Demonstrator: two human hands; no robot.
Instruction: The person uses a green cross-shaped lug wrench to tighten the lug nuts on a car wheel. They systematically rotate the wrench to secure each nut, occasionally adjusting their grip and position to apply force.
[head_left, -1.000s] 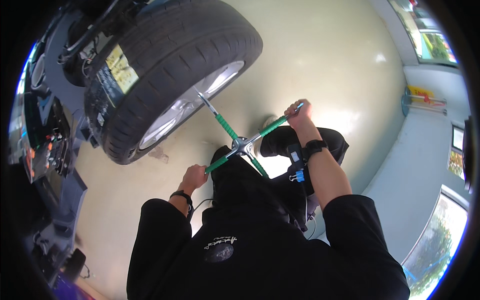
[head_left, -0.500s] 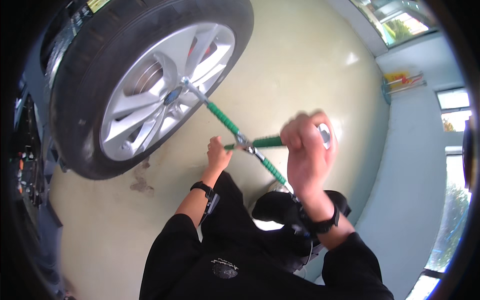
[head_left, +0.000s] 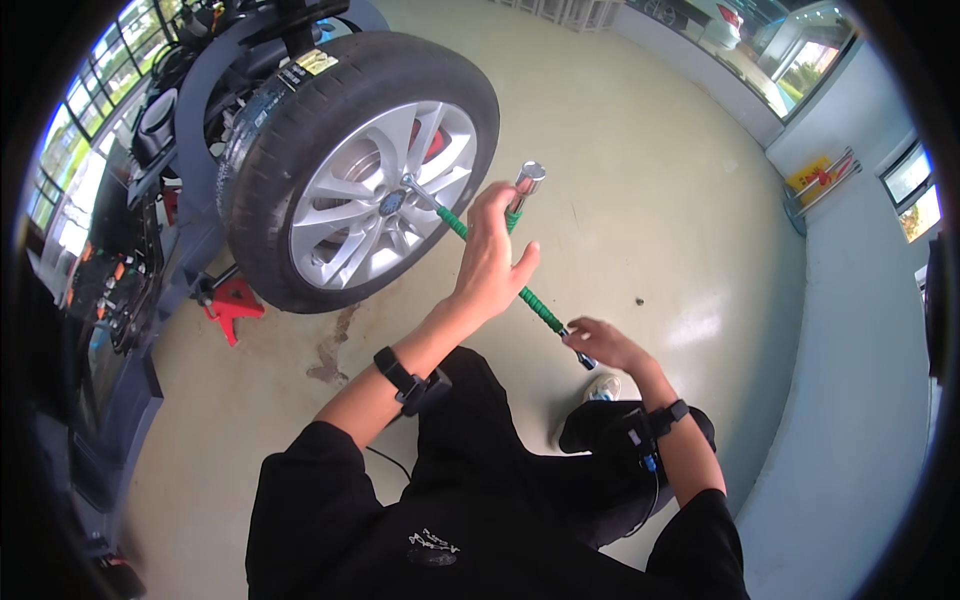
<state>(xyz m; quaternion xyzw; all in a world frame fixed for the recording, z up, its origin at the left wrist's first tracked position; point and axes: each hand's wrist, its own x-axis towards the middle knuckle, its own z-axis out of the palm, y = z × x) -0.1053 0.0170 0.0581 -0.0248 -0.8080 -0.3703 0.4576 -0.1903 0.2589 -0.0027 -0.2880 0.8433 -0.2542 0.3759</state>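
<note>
A four-way lug wrench (head_left: pixel 541 309) with green-wrapped arms and chrome sockets has one end against the silver wheel (head_left: pixel 344 236), beside its hub cap. My left hand (head_left: pixel 487 262) is around the wrench's raised arm, its thumb standing apart, and it covers the wrench's centre. Above those fingers the arm's chrome socket sticks up. At the wrench's near end, my right hand (head_left: pixel 612 346) has curled fingers on the chrome tip, in what looks like a loose hold. The wheel carries a black tyre (head_left: pixel 262 225).
A red jack stand (head_left: pixel 234 306) is on the floor below the tyre's left side. Dark grey frame parts (head_left: pixel 195 180) rise behind the wheel. A pale blue wall (head_left: pixel 850 300) runs along the right, with a yellow-and-red object (head_left: pixel 815 178) beside it. A brown stain (head_left: pixel 332 352) marks the floor.
My right hand has left a wrench arm for the near end. My left hand has moved up from a lower arm to the raised one. The wrench has turned, and more surroundings show.
</note>
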